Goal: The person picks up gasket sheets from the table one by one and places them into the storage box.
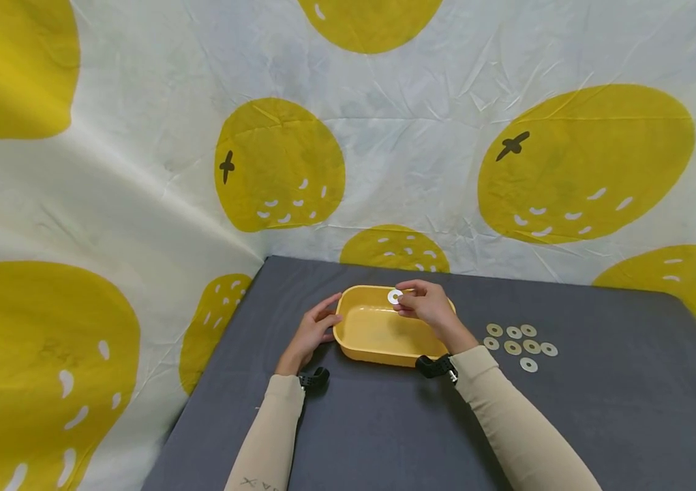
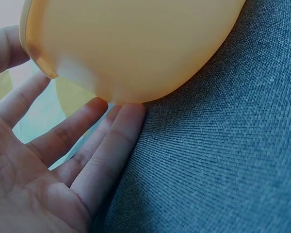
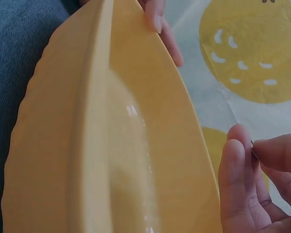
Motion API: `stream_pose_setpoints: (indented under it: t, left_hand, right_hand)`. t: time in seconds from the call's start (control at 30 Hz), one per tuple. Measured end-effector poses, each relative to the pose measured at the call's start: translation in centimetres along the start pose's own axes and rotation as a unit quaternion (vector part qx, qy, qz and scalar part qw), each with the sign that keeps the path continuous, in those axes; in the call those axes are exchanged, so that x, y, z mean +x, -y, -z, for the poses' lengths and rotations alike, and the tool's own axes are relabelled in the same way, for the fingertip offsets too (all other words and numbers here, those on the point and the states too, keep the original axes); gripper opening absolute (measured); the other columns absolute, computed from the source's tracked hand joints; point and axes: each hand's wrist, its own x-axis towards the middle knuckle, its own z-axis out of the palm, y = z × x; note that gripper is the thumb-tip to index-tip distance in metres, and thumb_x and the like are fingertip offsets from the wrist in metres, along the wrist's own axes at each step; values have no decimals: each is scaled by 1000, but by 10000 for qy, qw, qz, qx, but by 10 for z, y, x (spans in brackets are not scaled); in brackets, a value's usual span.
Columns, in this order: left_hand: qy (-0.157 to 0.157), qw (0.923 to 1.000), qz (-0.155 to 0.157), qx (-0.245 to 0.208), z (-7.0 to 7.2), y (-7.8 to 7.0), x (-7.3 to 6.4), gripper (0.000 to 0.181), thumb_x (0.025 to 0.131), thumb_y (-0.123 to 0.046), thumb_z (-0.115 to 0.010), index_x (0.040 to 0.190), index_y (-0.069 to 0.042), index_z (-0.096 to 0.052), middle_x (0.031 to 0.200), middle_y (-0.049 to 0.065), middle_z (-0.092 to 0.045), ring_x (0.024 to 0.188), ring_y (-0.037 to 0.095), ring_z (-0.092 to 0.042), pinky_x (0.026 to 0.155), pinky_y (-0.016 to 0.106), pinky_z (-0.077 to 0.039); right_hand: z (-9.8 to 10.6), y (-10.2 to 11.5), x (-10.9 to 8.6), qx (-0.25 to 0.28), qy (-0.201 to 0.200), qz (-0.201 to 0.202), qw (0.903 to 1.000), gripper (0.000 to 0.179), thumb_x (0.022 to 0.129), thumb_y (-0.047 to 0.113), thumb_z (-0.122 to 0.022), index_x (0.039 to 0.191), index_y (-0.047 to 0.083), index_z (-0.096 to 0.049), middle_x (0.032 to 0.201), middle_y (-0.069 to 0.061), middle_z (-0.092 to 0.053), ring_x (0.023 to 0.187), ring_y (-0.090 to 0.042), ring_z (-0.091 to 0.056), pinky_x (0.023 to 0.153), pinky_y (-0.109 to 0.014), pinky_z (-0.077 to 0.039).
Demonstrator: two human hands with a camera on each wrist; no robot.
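Silvery-white and flat, a round disc with a central hole (image 1: pixel 391 298) is pinched between the thumb and fingers of the right hand (image 1: pixel 426 304), held up by the far rim of the tray (edge-on in the right wrist view, just a thin line). Eight more holed discs (image 1: pixel 512 348), some pale silver, some golden-tinged, lie near one another on the dark grey cloth (image 1: pixel 617 389), right of one yellow rounded-rectangular tray (image 1: pixel 378 356). Light glints on its smooth floor. The left hand (image 1: pixel 309 331), fingers spread and fairly straight, touches its left end.
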Motion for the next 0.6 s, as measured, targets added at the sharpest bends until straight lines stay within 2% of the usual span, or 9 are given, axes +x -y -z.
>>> stream_pose_setpoints:
  t: [0.23,0.47,0.6]
  left_hand:
    - [38,10000,-19,20,0,-2,0,51,101,-26,-67,149,-37,-53,134,12,-64,105,19,-71,84,37,-63]
    - [-2,10000,-5,5,0,-2,0,51,100,-26,-67,147,-39,-54,134,12,-65,108,19,-69,85,38,-63]
    - [-13,10000,9,-8,0,-2,1,50,101,-25,-67,147,-40,-54,134,12,-65,108,19,-69,84,37,-63]
  right_hand:
    - [-17,1,8,-15,161,-168,9997,35,99,3,-63,134,-2,-62,101,-12,-68,83,-16,-74,83,-34,-63]
    - [-31,-2,18,-23,302,-330,9990,34,99,3,-63,132,-3,-62,105,-17,-70,94,-29,-75,95,-47,-59]
    - [-40,-6,25,-4,281,-436,9987,34,98,2,-64,131,-4,-62,108,-20,-71,88,-25,-76,90,-43,-61]
